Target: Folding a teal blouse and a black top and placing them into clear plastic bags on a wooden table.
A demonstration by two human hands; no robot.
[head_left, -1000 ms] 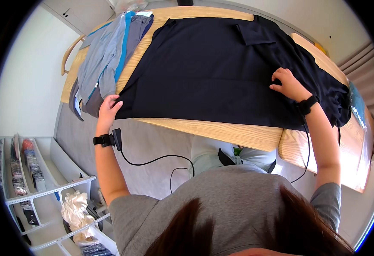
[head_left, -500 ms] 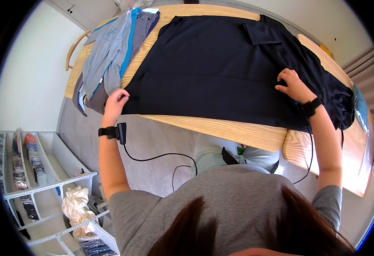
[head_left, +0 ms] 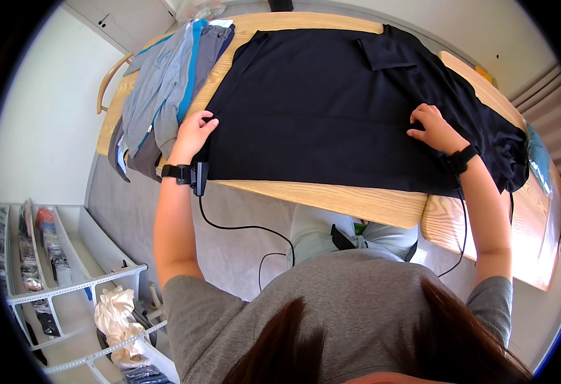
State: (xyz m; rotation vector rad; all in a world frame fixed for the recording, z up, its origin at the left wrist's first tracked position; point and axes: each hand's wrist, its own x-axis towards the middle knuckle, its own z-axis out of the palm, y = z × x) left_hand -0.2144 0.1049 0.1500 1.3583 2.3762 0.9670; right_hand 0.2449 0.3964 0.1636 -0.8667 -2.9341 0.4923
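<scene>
A large black garment (head_left: pixel 319 115) lies spread across the wooden table, with what looks like a sleeve (head_left: pixel 389 56) folded over near its far right. At the garment's left edge, my left hand (head_left: pixel 195 136) has thumb and fingers pinched together on the cloth. My right hand (head_left: pixel 439 130) rests on the right part of the garment, fingers bent and thumb held apart from them. Black bands circle both wrists, with a dark box on the left one. The cloth is bunched at the far right end.
Left of the garment lies a pile of grey and blue clothes (head_left: pixel 165 96), partly hanging over the table (head_left: pixel 332 196) edge. A chair (head_left: pixel 109 83) stands behind it. At right is a blue item in clear plastic (head_left: pixel 539 160). White divided bins (head_left: pixel 79 288) hold packaged goods at lower left.
My left hand has moved up and to the right, bringing the garment's left edge inward. My right hand has stayed nearly in place.
</scene>
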